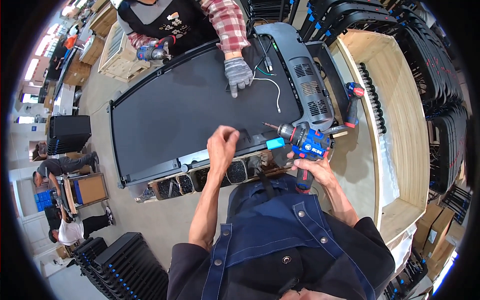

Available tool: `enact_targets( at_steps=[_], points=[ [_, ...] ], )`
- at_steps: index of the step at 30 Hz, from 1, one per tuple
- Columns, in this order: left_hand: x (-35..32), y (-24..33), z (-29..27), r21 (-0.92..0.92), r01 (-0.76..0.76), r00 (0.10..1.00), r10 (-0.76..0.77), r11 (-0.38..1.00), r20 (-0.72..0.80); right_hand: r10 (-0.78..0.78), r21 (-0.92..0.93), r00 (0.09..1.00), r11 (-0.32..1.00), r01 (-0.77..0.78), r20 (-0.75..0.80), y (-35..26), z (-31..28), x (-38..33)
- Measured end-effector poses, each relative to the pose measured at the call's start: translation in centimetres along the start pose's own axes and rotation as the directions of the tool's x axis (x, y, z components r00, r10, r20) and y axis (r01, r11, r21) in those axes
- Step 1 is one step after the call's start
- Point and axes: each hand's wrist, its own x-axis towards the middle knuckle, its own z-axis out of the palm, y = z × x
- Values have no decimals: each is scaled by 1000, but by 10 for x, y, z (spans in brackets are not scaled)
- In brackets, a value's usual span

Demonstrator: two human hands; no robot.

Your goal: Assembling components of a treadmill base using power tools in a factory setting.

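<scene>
My right hand [320,169] grips a blue and black cordless drill [307,142] by its handle, its bit pointing left over the near edge of a treadmill. My left hand [222,148] hovers over the treadmill's near side rail, fingers curled and pinched; anything between them is too small to make out. Beside it, a small black part [244,137] lies by the rail. The treadmill's black belt [175,100] stretches leftward from a grey vented motor cover [307,82]. A bright blue piece [275,144] sits on the rail near the drill. White and green cables [277,92] lie on the belt.
Across the treadmill, a co-worker's gloved hand [238,76] touches the belt; their other hand holds another drill [151,53]. Bins of black screws [199,177] line the near side. A red and black power tool [353,102] stands by a wooden crate [407,120]. Stacked black frames [122,267] stand lower left.
</scene>
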Motion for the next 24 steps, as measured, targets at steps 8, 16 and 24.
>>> enact_targets(
  at_steps=[8, 16, 24],
  points=[
    [-24, -17, 32, 304, -30, 999, 32, 952, -2, 49, -1, 998, 999, -49, 28, 2, -2, -1],
    [14, -22, 34, 348, -732, 672, 705, 586, 227, 77, -126, 997, 989, -73, 28, -12, -9, 0],
    [39, -32, 31, 227, -681, 723, 592, 696, 355, 67, -615, 996, 788, -15, 61, -54, 6, 16]
  ],
)
